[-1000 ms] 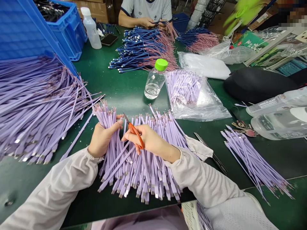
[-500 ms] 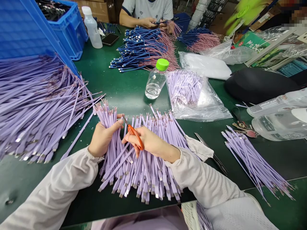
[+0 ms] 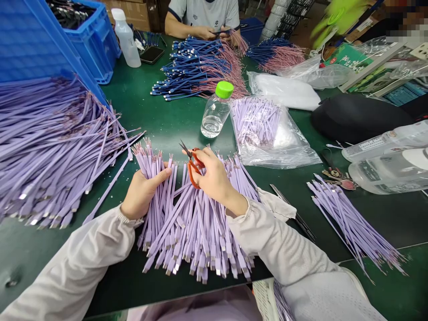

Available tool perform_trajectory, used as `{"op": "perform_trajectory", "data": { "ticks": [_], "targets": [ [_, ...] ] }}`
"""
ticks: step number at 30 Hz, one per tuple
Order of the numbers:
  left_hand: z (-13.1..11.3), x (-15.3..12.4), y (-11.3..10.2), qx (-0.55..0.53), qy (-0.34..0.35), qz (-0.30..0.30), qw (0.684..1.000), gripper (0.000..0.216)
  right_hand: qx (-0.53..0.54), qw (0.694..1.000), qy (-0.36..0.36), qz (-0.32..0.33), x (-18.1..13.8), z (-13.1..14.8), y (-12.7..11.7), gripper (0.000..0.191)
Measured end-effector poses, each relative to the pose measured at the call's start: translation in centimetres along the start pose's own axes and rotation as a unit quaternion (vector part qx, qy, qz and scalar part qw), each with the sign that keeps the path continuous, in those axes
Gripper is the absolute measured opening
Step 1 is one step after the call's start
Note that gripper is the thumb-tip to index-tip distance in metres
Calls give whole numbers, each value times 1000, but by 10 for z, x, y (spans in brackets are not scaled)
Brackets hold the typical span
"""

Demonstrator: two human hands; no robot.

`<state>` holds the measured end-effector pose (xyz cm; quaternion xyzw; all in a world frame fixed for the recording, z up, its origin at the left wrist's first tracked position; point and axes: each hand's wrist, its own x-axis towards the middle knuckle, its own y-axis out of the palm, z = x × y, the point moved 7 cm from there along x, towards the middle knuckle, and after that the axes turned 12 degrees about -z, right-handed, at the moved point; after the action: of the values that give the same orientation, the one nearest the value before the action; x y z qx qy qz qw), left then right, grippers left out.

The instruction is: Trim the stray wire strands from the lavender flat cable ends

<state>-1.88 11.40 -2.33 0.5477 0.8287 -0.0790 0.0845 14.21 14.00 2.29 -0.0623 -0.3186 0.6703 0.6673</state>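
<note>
My left hand (image 3: 142, 189) is closed round a bundle of flat lilac USB cables (image 3: 154, 171), their stripped wire ends pointing up and away from me. In my right hand (image 3: 214, 176) is a pair of orange-handled scissors (image 3: 191, 162), blades parted and pointing up to the left. The blades are apart from the bundle, just right of its wire ends. Under and beside my right hand lies a spread pile of lilac cables (image 3: 203, 232), plugs toward me. Some of my right fingers are hidden behind the handles.
A large lilac cable heap (image 3: 50, 147) spills from a blue crate (image 3: 36, 40) at left. Ahead stand a green-capped bottle (image 3: 214, 113) and a plastic bag of cables (image 3: 267, 129). More cables (image 3: 351, 223) and tweezers (image 3: 294, 214) lie right. Across the table, a person handles blue cables (image 3: 197, 67).
My right hand has moved up and right with the scissors, away from the bundle, and the blades now show parted. My left hand keeps hold of the bundle.
</note>
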Motion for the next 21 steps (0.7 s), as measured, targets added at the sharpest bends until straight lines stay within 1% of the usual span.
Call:
{"op": "perform_trajectory", "data": {
  "ticks": [5,9,11,14,17,19,21],
  "targets": [
    [-4,-1,3,9,25,24,999,30,30,998,-41,34,-1,6,5,41],
    [-5,-1,4,5,24,27,999,27,27,999,-41,21,-1,5,6,32],
    [-4,-1,4,-4,12,25,1000,26,-13,999,-47,-1,-1,2,4,28],
    [-1,-2,4,-45,-36,16,998,30,-127,988,-86,-27,-1,-1,0,31],
    [4,-4,4,-103,-111,4,988,36,-248,962,-112,-22,-3,-3,-1,33],
    [7,-5,5,-129,-146,1,981,38,-289,950,-120,-17,-4,-4,-1,33],
    [7,-5,5,-140,-160,3,977,37,-306,943,-128,-16,-4,-3,-1,33]
  ]
}}
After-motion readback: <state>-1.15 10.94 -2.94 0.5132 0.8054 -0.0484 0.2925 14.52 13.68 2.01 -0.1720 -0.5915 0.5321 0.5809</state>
